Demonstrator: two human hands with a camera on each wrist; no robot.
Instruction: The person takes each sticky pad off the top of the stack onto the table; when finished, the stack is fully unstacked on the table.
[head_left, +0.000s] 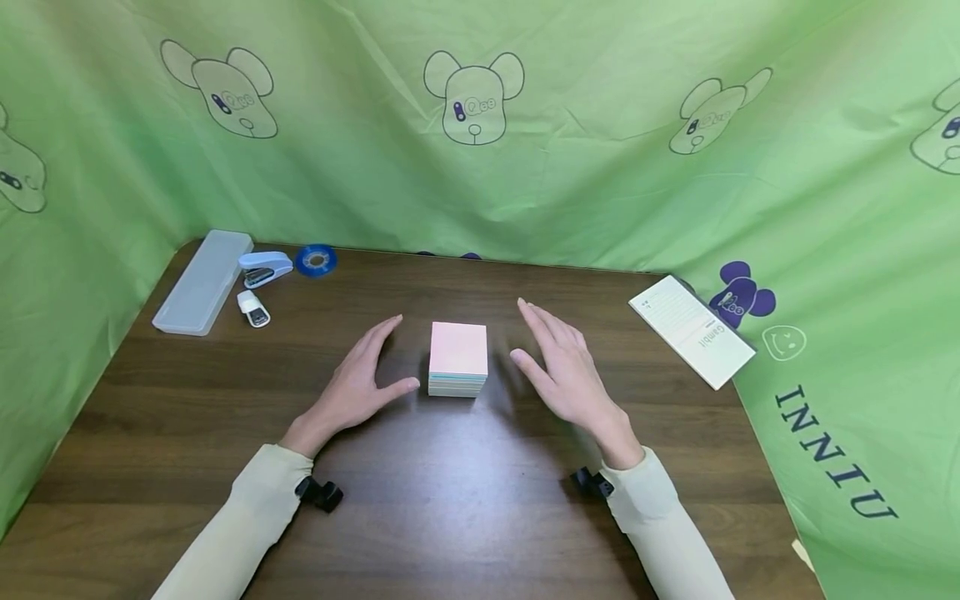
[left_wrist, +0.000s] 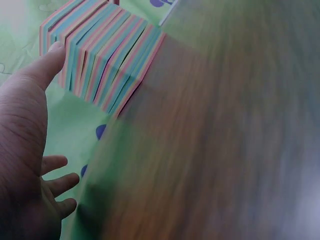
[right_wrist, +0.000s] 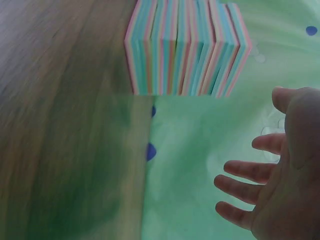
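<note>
A square stack of coloured note paper (head_left: 458, 350) stands on the table between the two hands, its top sheet pink. Both wrist views show pink, blue, green and yellow layers along the sides of the stack (left_wrist: 105, 55). To its left, the left hand (head_left: 352, 387) has fingers extended and thumb apart, the thumb tip close to the stack's left side. The right hand (head_left: 564, 367) is on the other side with spread fingers and a wider gap to the paper (right_wrist: 185, 50). Neither hand holds anything.
At the back left lie a translucent pencil case (head_left: 204, 283), a light blue stapler (head_left: 266, 268), a roll of blue tape (head_left: 316, 260) and a small white-and-black item (head_left: 253, 308). A white notepad (head_left: 693, 332) lies at the right edge. Green cloth (head_left: 480, 192) hangs behind the wooden table (head_left: 450, 533).
</note>
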